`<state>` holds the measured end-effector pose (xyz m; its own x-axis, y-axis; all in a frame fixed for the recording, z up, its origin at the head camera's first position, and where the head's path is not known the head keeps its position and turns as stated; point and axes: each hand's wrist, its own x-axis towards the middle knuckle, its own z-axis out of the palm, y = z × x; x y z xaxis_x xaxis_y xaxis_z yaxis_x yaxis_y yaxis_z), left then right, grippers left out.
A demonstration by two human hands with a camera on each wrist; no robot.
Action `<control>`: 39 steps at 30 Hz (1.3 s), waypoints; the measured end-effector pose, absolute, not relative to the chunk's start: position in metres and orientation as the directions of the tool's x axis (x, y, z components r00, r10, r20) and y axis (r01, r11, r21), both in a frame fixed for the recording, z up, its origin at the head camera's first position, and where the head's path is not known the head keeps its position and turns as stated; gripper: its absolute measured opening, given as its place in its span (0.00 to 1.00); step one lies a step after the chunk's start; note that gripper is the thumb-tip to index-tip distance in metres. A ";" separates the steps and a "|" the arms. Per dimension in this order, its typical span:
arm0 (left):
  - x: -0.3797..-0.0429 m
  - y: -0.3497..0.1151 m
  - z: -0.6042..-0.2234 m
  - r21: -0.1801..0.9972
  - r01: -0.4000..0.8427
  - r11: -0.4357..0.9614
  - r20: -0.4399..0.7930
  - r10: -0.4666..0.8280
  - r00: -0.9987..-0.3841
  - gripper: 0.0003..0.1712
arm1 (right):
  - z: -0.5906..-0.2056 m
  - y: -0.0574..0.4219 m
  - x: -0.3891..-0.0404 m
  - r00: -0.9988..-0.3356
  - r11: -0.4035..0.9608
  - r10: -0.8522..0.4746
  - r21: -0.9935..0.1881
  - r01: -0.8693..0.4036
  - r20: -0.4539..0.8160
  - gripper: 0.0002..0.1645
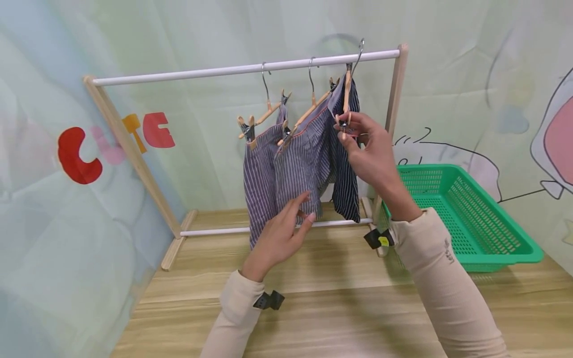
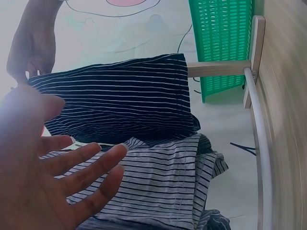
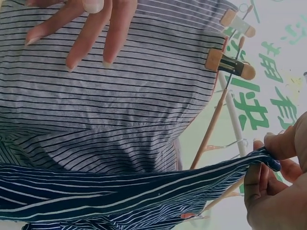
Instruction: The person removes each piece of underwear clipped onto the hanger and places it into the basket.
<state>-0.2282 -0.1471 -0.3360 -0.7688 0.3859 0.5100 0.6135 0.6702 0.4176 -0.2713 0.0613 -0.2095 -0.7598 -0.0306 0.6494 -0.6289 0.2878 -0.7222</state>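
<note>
My right hand (image 1: 371, 146) pinches the near end of a wooden clip hanger (image 1: 347, 92), at the waistband corner of dark navy striped shorts (image 1: 345, 179). That hanger's hook rises past the rail; whether it rests on it I cannot tell. In the right wrist view, the fingers (image 3: 283, 143) grip the dark cloth's corner. My left hand (image 1: 282, 236), its fingers spread and loosely bent, is in front of grey striped shorts (image 1: 297, 174); contact is unclear. The grey pair hangs by clips from a second hanger (image 1: 313, 104). Purple-grey striped shorts (image 1: 259, 189) hang from another, to the left.
A wooden rack with a white top rail (image 1: 179, 75) stands on the wood-grain table (image 1: 201, 308). Right of it sits a green plastic basket (image 1: 492, 219). Behind is a printed cloth backdrop (image 1: 215, 30). A lower white bar (image 1: 215, 231) joins the rack's feet.
</note>
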 end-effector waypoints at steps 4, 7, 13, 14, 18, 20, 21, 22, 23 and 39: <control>-0.229 -0.146 -0.337 0.421 0.612 0.670 0.510 0.382 -0.770 0.31 | -0.211 0.060 -0.271 -0.746 0.296 -0.026 -0.708 -0.642 0.665 0.18; -0.230 -0.145 -0.337 0.426 0.611 0.667 0.516 0.376 -0.770 0.31 | -0.212 0.058 -0.271 -0.734 0.299 -0.019 -0.696 -0.653 0.679 0.18; -0.230 -0.140 -0.335 0.424 0.625 0.655 0.527 0.383 -0.759 0.31 | -0.215 0.057 -0.270 -0.709 0.312 -0.009 -0.672 -0.672 0.705 0.18; -0.230 -0.139 -0.334 0.426 0.628 0.651 0.527 0.386 -0.757 0.32 | -0.216 0.057 -0.270 -0.706 0.316 -0.006 -0.669 -0.673 0.708 0.18; -0.230 -0.136 -0.332 0.446 0.637 0.629 0.530 0.388 -0.754 0.32 | -0.218 0.056 -0.268 -0.705 0.316 0.003 -0.669 -0.672 0.709 0.18; -0.230 -0.136 -0.331 0.476 0.639 0.604 0.529 0.384 -0.757 0.33 | -0.219 0.056 -0.266 -0.709 0.321 0.005 -0.673 -0.667 0.705 0.17; -0.230 -0.136 -0.331 0.492 0.640 0.590 0.528 0.382 -0.758 0.33 | -0.220 0.056 -0.266 -0.710 0.324 0.006 -0.673 -0.664 0.704 0.18; -0.231 -0.136 -0.331 0.506 0.642 0.576 0.529 0.381 -0.759 0.33 | -0.220 0.055 -0.265 -0.710 0.331 0.007 -0.672 -0.663 0.704 0.17; -0.231 -0.135 -0.331 0.520 0.643 0.562 0.529 0.379 -0.759 0.33 | -0.221 0.055 -0.265 -0.710 0.336 0.009 -0.671 -0.661 0.704 0.18; -0.234 -0.129 -0.320 0.625 0.631 0.460 0.537 0.333 -0.775 0.35 | -0.237 0.051 -0.258 -0.712 0.342 0.005 -0.670 -0.659 0.702 0.18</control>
